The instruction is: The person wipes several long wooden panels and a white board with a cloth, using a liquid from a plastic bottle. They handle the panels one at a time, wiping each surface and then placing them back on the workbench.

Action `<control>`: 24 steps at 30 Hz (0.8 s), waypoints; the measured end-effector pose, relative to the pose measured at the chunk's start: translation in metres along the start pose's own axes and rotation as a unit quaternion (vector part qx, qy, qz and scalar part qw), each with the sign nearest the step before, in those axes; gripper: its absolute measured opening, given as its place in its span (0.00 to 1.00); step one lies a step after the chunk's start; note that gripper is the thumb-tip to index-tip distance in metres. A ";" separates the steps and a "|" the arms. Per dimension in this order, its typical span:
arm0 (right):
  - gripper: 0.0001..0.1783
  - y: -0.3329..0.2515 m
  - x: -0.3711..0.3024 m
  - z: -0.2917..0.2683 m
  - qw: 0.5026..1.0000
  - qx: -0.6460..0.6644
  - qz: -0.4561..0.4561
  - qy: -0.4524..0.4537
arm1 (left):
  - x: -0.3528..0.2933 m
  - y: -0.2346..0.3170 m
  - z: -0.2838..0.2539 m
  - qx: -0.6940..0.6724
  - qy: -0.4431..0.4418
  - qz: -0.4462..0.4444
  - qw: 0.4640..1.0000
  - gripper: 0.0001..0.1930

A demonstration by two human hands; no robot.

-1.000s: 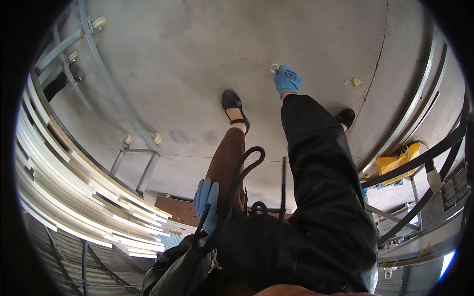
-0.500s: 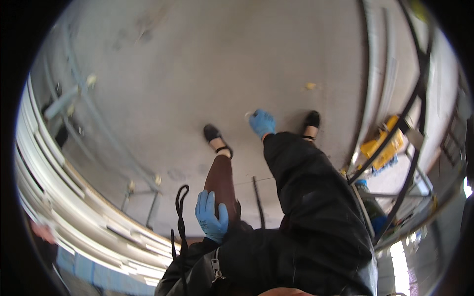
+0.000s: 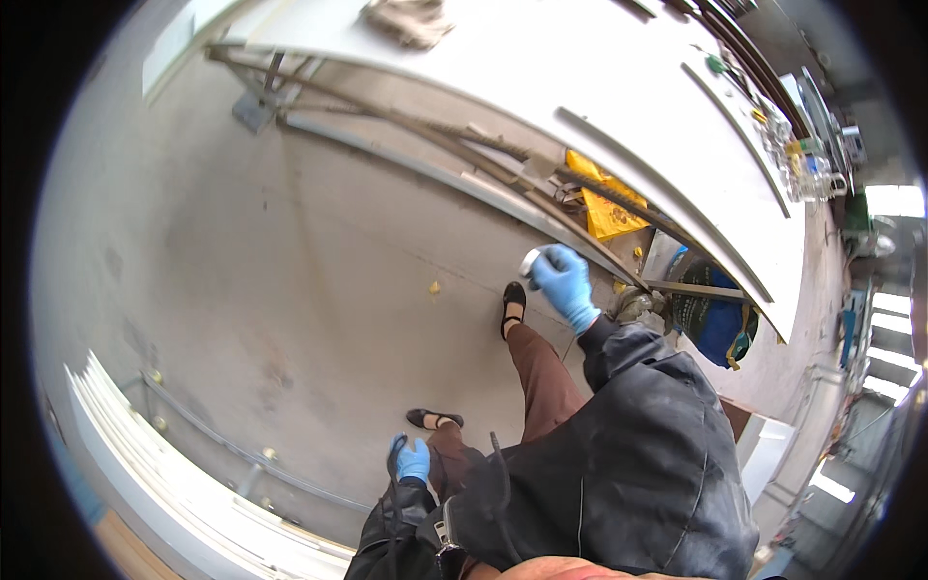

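Observation:
My right hand, in a blue glove, is closed on a small white ring-like object; its exact kind I cannot make out. It is held out beside the long white-topped table, apart from its edge. Low by my left leg hangs my left hand, also in a blue glove, with its fingers apart and nothing seen in them. A dark jacket cord partly covers it.
Thin grey strips lie on the tabletop, with a crumpled cloth at its far end. Yellow bags and a dark blue sack are under the table. White lengths fill a wheeled rack at lower left.
My body has turned to the right and the white-topped table has come into view. The right hand has moved up towards the table with the white object; the left stays low by my leg.

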State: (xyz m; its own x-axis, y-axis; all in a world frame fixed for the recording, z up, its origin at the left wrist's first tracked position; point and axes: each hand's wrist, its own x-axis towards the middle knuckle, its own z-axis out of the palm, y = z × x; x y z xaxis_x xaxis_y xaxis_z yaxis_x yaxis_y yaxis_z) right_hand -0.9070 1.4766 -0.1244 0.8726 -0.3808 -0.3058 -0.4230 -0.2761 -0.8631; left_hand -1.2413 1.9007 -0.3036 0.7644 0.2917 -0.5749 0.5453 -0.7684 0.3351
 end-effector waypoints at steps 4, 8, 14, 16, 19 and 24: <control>0.12 -0.047 0.079 -0.151 0.979 0.159 0.063 0.107 | 0.052 0.076 -0.057 0.032 0.045 0.005 0.998 0.27; 0.11 -0.050 0.182 -0.288 0.963 0.177 0.089 0.183 | 0.099 0.179 -0.089 -0.038 0.055 -0.033 0.997 0.24; 0.18 -0.082 0.350 -0.470 0.868 0.401 -0.017 0.292 | 0.151 0.378 -0.128 -0.194 0.199 0.260 0.925 0.12; 0.23 -0.092 0.369 -0.482 0.884 0.360 0.006 0.297 | 0.176 0.449 -0.163 -0.127 0.262 0.335 0.896 0.17; 0.24 -0.092 0.352 -0.441 0.923 0.318 0.057 0.207 | 0.230 0.558 -0.220 -0.032 0.322 0.388 0.863 0.26; 0.23 -0.088 0.260 -0.309 0.947 0.279 0.099 0.127 | 0.329 0.692 -0.287 0.120 0.333 0.475 0.806 0.44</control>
State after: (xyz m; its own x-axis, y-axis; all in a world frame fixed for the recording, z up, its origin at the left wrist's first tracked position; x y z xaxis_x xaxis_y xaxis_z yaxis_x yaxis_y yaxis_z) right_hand -0.7180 1.1286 -0.0037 0.6728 -0.5960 -0.4383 -0.3156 0.3047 -0.8987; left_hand -0.5134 1.6282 -0.0462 0.8561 -0.3134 0.4108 -0.4162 -0.8895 0.1887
